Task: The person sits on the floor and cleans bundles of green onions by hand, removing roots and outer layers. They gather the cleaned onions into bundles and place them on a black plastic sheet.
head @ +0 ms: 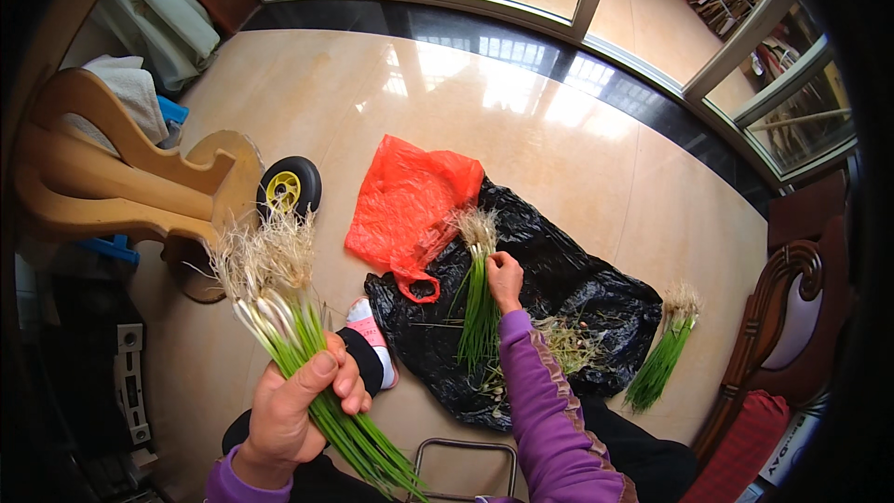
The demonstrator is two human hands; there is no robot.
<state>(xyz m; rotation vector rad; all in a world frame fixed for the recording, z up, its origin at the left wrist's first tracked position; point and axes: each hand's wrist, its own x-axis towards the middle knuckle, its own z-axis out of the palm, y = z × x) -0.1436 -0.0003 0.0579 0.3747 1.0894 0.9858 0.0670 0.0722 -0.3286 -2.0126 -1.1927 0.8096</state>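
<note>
My left hand (300,398) is closed round a bunch of green onions (290,325), white bulbs and tangled roots up, green tops hanging down to the right. My right hand (504,279) touches a second bunch of green onions (479,307) at its pale stems; its fingertips are partly hidden, so its hold is unclear. That bunch lies on a black plastic bag (559,244) spread on the floor. Beside my right forearm, a heap of yellowed trimmings (573,344) rests on the black bag. A third bunch of green onions (662,356) lies on the floor at the right.
A red plastic bag (412,202) overlaps the black one. At left stand a carved wooden piece (133,175) and a black wheel with a yellow hub (288,185). A carved wooden chair (761,335) is at right. Below, a metal frame (466,442) sits between my legs; glass doors (489,0) are beyond.
</note>
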